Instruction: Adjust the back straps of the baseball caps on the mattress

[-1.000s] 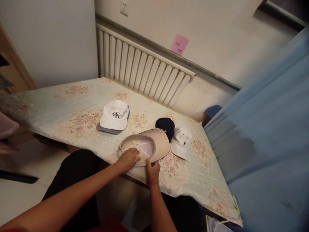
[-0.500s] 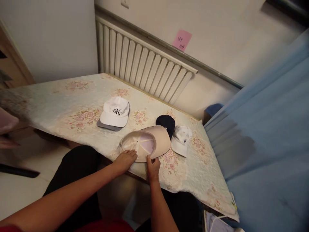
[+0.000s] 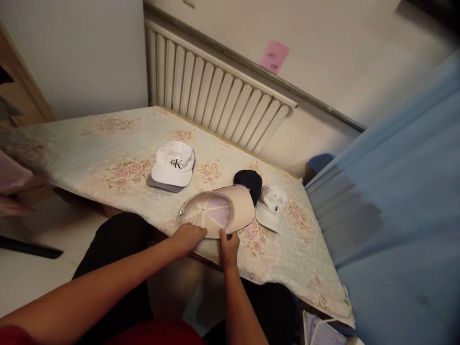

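A beige baseball cap lies with its hollow inside facing up near the front edge of the table, its brim to the right. My left hand grips the near rim of the crown with curled fingers. Close to the brim's base, my right hand pinches the same rim, thumb on the inside. Just behind the brim sits a dark navy cap, partly covered by it. Right of that is a white cap with a small dark emblem. Farther left rests a white cap with CK letters on top of a grey cap.
A floral cloth covers the table. Behind it runs a white radiator, with a pink note on the wall above. A blue curtain hangs along the right side. At the far left another person's hand shows.
My left fingers, flatter on the cap's inside before, are now curled over its near rim. My right hand keeps its pinch. The view has shifted slightly.
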{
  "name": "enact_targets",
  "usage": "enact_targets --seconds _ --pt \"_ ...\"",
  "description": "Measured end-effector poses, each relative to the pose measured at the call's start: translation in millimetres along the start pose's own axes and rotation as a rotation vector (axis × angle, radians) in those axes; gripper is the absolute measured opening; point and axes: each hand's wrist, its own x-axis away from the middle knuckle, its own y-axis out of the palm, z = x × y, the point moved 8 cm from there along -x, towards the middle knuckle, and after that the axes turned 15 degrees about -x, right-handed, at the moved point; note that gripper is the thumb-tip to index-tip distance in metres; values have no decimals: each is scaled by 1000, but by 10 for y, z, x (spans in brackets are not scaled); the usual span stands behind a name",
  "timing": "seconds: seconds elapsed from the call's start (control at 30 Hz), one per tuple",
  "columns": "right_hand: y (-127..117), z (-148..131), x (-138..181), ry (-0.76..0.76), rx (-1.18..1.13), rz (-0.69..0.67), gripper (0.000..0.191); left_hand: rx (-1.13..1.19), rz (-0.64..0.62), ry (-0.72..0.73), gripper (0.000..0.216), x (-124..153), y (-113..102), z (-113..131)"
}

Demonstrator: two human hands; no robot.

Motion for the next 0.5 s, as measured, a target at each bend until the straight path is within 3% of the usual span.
enact_targets --seconds 0.13,0.23,0.37,0.43,0.5 --pt "-10 -21 2 8 -13 4 31 -40 -13 16 24 2 -45 31" --pt "-12 -39 5 14 -16 6 30 -53 51 36 22 47 -115 72" --pt "-4 -45 5 13 -34 4 29 95 371 20 19 335 -354 81" --pt "-2 -33 3 17 -41 4 28 212 535 -78 17 564 -419 -27" --pt "-6 -18 1 21 -40 7 29 369 617 -231 14 759 -355 -214"
